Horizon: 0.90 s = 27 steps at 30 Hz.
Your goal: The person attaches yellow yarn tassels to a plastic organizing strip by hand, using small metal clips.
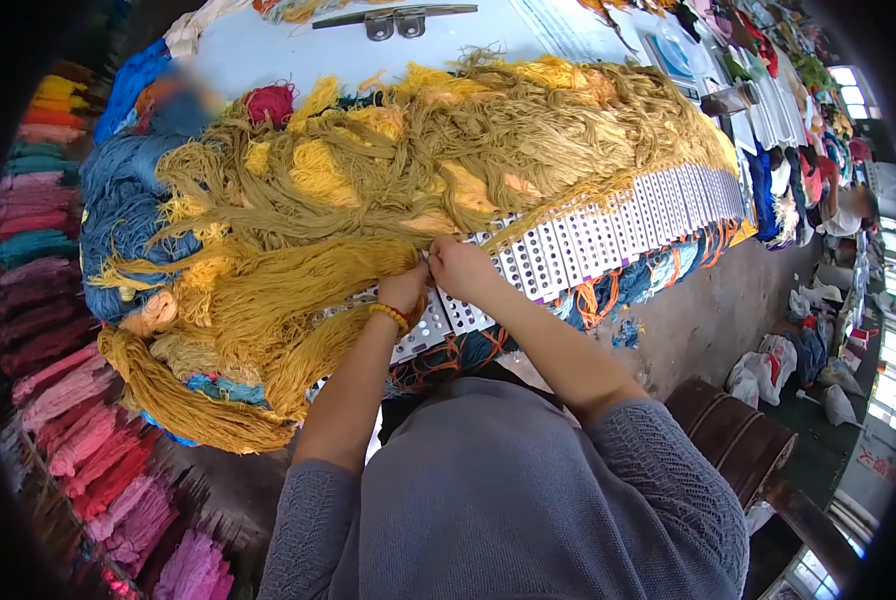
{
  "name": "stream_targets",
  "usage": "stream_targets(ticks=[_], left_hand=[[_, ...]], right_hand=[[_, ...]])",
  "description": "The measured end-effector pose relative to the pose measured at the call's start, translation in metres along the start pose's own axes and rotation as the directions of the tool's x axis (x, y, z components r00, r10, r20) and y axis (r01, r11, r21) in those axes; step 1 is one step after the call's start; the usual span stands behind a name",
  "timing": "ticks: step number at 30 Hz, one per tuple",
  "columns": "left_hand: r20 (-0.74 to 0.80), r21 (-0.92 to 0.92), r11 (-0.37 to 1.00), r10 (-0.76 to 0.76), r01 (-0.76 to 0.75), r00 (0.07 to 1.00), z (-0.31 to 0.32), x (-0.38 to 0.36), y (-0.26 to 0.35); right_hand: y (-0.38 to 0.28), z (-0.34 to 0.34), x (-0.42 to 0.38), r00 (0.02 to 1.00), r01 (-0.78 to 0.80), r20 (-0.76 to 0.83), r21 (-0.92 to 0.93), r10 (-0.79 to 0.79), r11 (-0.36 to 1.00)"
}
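Observation:
My left hand is closed round the end of a mustard-yellow yarn skein, which fans out leftward over the table. A yellow bracelet circles that wrist. Close beside it, almost touching, my right hand is closed with its fingertips pinched together. What lies between those fingertips is too small to make out. Under and to the right of both hands runs a row of white cards punched with holes. Olive and tan yarn lies heaped just beyond the hands, with brighter yellow skeins among it.
Blue yarn is piled at the table's left end, and a thick mustard skein hangs over the near edge. Pink and red skeins line the left side. A brown ribbed cylinder and white bags stand at right.

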<state>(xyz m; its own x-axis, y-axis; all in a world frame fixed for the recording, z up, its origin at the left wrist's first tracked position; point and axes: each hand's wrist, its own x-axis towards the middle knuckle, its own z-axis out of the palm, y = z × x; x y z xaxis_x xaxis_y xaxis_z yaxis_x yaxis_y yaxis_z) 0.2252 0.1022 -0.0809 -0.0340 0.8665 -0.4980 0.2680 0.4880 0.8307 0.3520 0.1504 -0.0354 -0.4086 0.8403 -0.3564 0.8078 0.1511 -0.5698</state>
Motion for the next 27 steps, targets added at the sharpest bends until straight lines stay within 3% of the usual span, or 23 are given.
stream_targets(ticks=[1,3,6,8,10,15,17,18,20,21,23,24,26,27], left_hand=[[-0.005,-0.001,1.0,-0.01,0.01,1.0,-0.006,-0.002,0.006],[-0.037,0.206,0.939,-0.274,0.275,0.961,-0.017,-0.004,0.015],[-0.007,0.058,0.94,-0.337,0.337,0.941,-0.04,-0.004,-0.004],[-0.049,0.084,0.958,-0.271,0.275,0.961,-0.043,-0.013,0.004],[0.032,-0.119,0.985,-0.12,0.123,0.992,-0.044,-0.005,-0.012],[0.054,-0.162,0.963,-0.207,0.214,0.977,-0.041,-0.009,0.005],[-0.139,-0.032,0.992,-0.125,0.122,0.982,-0.033,-0.013,0.017],[-0.138,-0.031,0.992,-0.125,0.122,0.983,-0.029,-0.015,0.018],[-0.2,-0.243,0.97,-0.052,0.002,0.978,-0.021,-0.02,0.018],[-0.199,-0.244,0.97,-0.055,0.005,0.978,-0.022,-0.023,0.016],[0.173,-0.701,0.687,-0.096,0.191,0.98,-0.032,-0.031,0.018],[0.367,-0.77,0.559,-0.009,0.309,0.93,-0.042,-0.04,0.017],[0.385,-0.732,0.595,-0.04,0.331,0.922,-0.043,-0.044,0.036],[0.395,-0.697,0.628,-0.068,0.347,0.916,-0.041,-0.046,0.041]], right_hand=[[-0.004,-0.003,-0.002,0.998,-0.055,0.001,0.008,0.055,0.998],[-0.011,-0.018,-0.01,0.996,-0.085,0.026,-0.008,0.085,0.996],[0.005,-0.01,-0.01,1.0,-0.009,-0.006,0.041,0.009,0.999],[0.009,-0.007,-0.01,1.0,0.005,-0.026,0.069,-0.003,0.998],[0.011,-0.006,-0.011,0.998,0.024,-0.056,0.088,-0.019,0.996],[0.012,-0.006,-0.012,0.999,0.011,-0.043,0.126,-0.006,0.992],[0.011,-0.006,-0.013,0.999,0.007,-0.033,0.136,-0.003,0.991],[0.011,-0.007,-0.013,1.0,0.005,-0.03,0.139,-0.001,0.99],[0.012,-0.006,-0.015,1.0,0.001,-0.025,0.143,0.002,0.99],[0.013,-0.004,-0.016,0.997,0.03,-0.071,0.141,-0.02,0.99],[0.017,0.0,-0.017,0.992,0.058,-0.117,0.139,-0.042,0.989],[0.019,0.003,-0.016,0.983,0.094,-0.169,0.134,-0.071,0.986],[0.022,0.006,-0.019,0.971,0.126,-0.219,0.129,-0.095,0.984],[0.023,0.006,-0.022,0.951,0.213,-0.259,0.148,-0.17,0.966]])
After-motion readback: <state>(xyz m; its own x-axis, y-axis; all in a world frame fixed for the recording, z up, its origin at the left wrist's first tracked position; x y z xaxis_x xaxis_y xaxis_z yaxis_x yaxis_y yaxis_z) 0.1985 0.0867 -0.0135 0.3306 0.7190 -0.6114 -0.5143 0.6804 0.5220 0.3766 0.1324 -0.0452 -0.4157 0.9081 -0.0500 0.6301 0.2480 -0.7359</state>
